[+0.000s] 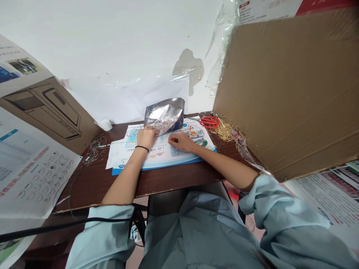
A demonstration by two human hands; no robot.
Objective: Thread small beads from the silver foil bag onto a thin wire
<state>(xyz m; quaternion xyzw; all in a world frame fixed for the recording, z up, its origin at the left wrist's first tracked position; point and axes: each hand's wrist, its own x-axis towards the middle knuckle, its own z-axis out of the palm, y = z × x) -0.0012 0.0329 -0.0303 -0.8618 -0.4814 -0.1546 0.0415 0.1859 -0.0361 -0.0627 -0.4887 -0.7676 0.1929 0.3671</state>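
A silver-lined pouch [165, 116] lies tilted with its mouth gaping, and many small multicoloured beads [161, 124] show inside it. At its lower left edge is my left hand [147, 137], fingers curled closed; what they hold is hidden. A thin string with white beads [103, 145] runs from the left towards this hand. My right hand [181, 142] is just right of it over the printed sheet [151, 162], thumb and fingertips pinched together. Anything in that pinch is too small to make out. Small red beads [191, 129] are scattered on the sheet behind the right hand.
Red-handled scissors [209, 122] lie right of the pouch, beside a pile of thin golden sticks [224, 130]. Tangled clear thread [95, 149] covers the left of the brown table [174, 183]. Cardboard walls stand at left [50, 108] and right [286, 86].
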